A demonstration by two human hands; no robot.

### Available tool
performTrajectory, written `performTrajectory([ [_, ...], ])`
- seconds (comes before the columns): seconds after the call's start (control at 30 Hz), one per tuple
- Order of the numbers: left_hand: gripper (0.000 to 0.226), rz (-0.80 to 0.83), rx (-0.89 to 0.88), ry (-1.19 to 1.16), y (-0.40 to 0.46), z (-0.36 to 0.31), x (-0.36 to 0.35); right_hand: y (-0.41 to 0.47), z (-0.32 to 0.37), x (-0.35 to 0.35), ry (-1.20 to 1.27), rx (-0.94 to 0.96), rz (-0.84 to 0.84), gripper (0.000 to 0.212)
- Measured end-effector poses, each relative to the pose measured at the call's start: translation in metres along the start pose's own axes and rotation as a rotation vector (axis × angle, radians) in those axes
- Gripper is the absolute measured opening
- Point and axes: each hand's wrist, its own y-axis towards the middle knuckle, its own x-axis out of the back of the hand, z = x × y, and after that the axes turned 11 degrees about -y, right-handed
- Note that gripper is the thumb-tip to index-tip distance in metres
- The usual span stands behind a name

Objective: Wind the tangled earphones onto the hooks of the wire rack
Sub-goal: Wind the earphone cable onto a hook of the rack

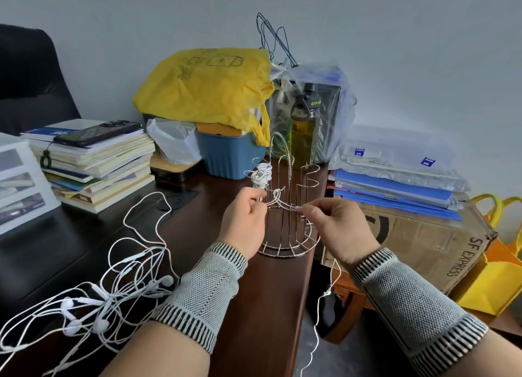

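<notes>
- The wire rack [285, 204] stands upright on the dark brown surface [262, 306], near its right edge, its round base flat on the wood.
- One white earphone cord [261, 174] is already wound in a tight bundle round the upper left hooks of the rack.
- The left hand [243, 221] pinches a white cord at a lower hook on the rack's left side, fingers curled on it.
- The right hand [339, 228] pinches the same cord just right of that hook; the cord runs taut between the two hands, looping over the hook.
- From the right hand a loose length of cord [319, 306] hangs down past the surface's edge.
- The tangled earphones [113, 297], several white pairs knotted together, lie on the surface at the lower left, beside the left sleeve.
- A cardboard box [423, 241] to the right reads "SF EXPRESS".
- A dark-capped bottle [303, 130] of yellowish liquid behind the rack bears "UP-1", the rest cut off.
- A yellow plastic bag [203, 85] with faint printed characters, not legible, sits over a blue bin [228, 156].
- A phone [99, 133] lies atop a stack of books [96, 167] at left.
</notes>
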Motion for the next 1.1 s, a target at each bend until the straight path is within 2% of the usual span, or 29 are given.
performTrajectory([
  [0.13,0.043,0.058,-0.005,0.031,-0.004,0.0,-0.007,0.004,0.0,-0.001,0.037,-0.04,-0.053,0.022],
  [0.3,0.054,0.152,0.151,-0.238,-0.002,0.003,-0.012,0.007,-0.002,-0.001,0.066,-0.068,-0.114,0.024],
  [0.47,0.038,0.054,0.11,-0.202,-0.002,0.002,-0.014,0.011,-0.005,-0.003,0.03,-0.014,-0.101,0.018],
  [0.57,0.046,-0.003,0.104,-0.204,-0.017,0.002,-0.018,0.015,-0.006,-0.006,-0.014,0.01,-0.096,0.018],
  [0.73,0.02,-0.111,0.039,-0.113,-0.044,-0.007,-0.028,0.017,-0.007,-0.004,-0.053,0.028,-0.072,0.021],
  [0.9,0.034,-0.188,-0.002,-0.048,-0.048,-0.006,-0.035,0.005,-0.009,0.005,-0.001,0.078,-0.087,0.017],
  [1.1,0.038,-0.227,-0.03,0.041,-0.044,-0.006,-0.031,-0.004,-0.009,0.012,0.043,0.071,-0.102,0.02],
])
